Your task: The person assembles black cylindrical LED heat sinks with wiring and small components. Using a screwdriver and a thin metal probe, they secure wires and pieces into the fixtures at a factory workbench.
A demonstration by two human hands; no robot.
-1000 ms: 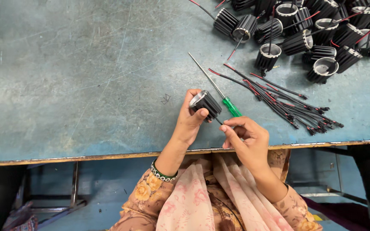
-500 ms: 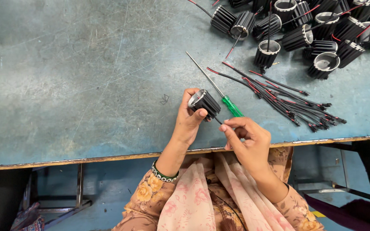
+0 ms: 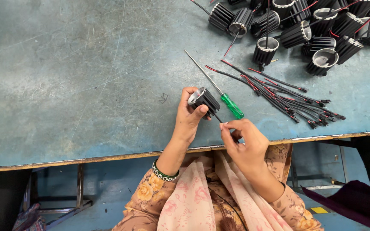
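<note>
Head view: both hands (image 3: 219, 128) work, seemingly, near table edge (image 3: 108, 157).

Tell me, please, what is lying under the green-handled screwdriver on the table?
Only bare blue table shows under the screwdriver. Its handle end sits close behind the black finned housing in the left hand; whether they touch cannot be told.

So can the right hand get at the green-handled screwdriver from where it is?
Probably yes. The screwdriver lies on the table just beyond the right hand, with nothing on top of it. But the right fingers are pinching a thin wire from the black housing held in the left hand.
</note>
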